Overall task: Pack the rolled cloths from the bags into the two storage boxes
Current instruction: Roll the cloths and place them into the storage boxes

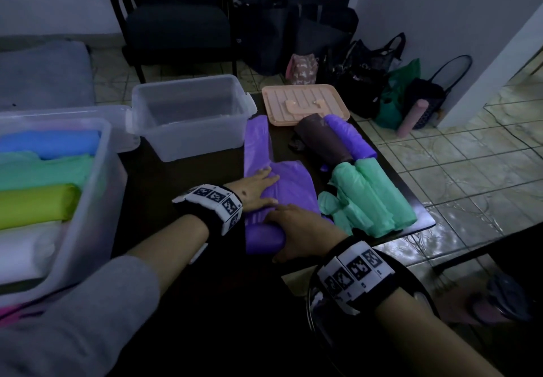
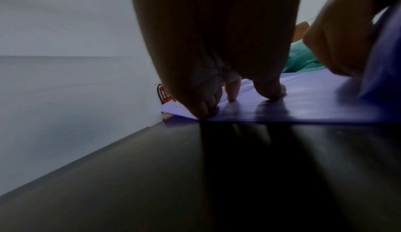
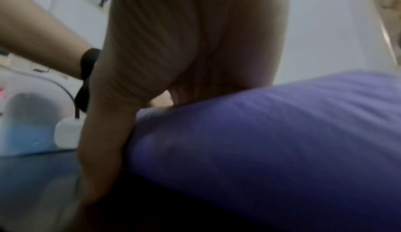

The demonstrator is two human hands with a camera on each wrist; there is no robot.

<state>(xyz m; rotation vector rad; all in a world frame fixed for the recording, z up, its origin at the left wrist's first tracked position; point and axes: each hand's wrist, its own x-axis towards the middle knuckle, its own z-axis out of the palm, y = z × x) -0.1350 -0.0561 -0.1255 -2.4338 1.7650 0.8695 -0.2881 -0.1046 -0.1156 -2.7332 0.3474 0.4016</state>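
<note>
The purple bag [image 1: 273,170] lies flattened on the dark desk [image 1: 182,176] and serves as the reference item. The left hand [image 1: 255,190] rests palm down on the near half of the purple bag, fingers [image 2: 270,88] straight and slightly spread, tips pressing the plastic against the desk. The right hand [image 1: 299,229] sits at the near end of the purple bag, where a purple roll [image 1: 263,240] protrudes; its fingers curl over the top of this roll and the thumb wraps its near side. In the right wrist view the roll [image 3: 260,141] fills the frame under the palm, and the image is blurred. To the right of the purple bag lie the green wrapped rolls [image 1: 373,197], side by side, near the desk edge. Beyond them, also right of the bag, lie a brown roll [image 1: 326,140] and a second purple wrapped roll [image 1: 351,137], touching each other. Behind these sits a peach lid [image 1: 305,103], flat on the desk. To the left of the far end of the purple bag stands a clear storage box [image 1: 191,115] with no contents visible. Further left of the bag, a second clear storage box [image 1: 88,188] holds blue, green, yellow-green and white rolls laid parallel.
</note>
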